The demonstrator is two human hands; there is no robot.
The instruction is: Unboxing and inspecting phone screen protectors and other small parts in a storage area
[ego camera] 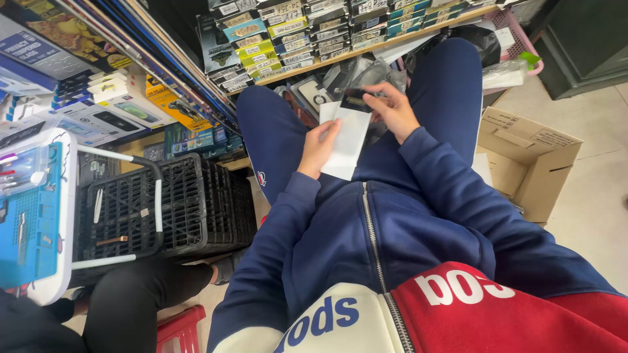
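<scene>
My left hand (318,148) grips the left edge of a flat white sleeve-like packet (347,140) held upright over my lap. My right hand (392,110) pinches a dark flat piece (355,99) at the packet's top end, with the fingers closed on it. Both arms wear dark blue jacket sleeves. Just beyond the hands, several clear plastic packets (340,82) lie in a loose pile between my knees.
A black plastic crate (196,202) stands at my left, with a white-framed blue tray (36,216) beside it. Shelves of small boxed goods (307,33) run ahead. An open cardboard box (523,160) sits at the right on the tiled floor. Another person's dark-clad leg (140,304) is at the lower left.
</scene>
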